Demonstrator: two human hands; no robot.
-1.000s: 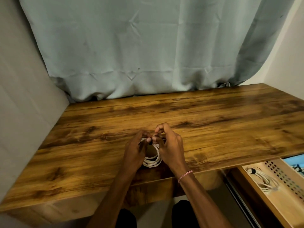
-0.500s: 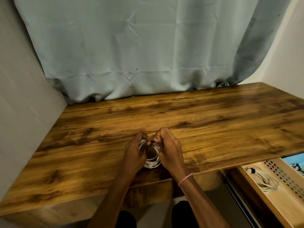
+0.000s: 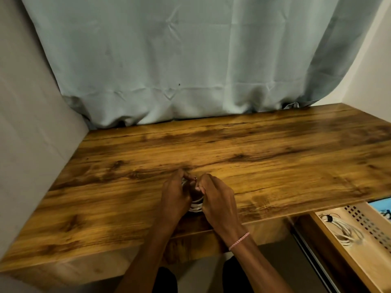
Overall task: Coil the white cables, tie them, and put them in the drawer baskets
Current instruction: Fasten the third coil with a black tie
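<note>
Head view. The white cable coil (image 3: 196, 206) sits in the lower centre of the frame, close to the near edge of the bench (image 3: 275, 166); it is enclosed between the two hands, so only a few pale loops show in the gap between the palms, and the tilt of its ring cannot be told. The left hand (image 3: 174, 196) flanks the coil on the left and the right hand (image 3: 219, 199) on the right; both touch it and are equally near. The fingertips of both hands meet at the coil's upper edge, where a small dark tie (image 3: 195, 178) is just visible. Grip: clenched on both sides; fingers curl round the loops while thumbs and forefingers pinch at the tie; which hand holds which end of the tie is too small to tell. The step in hand is judged to be the tying. The drawer basket (image 3: 370, 227) lies to the lower right of the grip, below the bench edge and well apart from the coil; it holds a tied cable (image 3: 349, 233). The right hand is the nearer to the basket, so a carry that way would probably fall to it.
</note>
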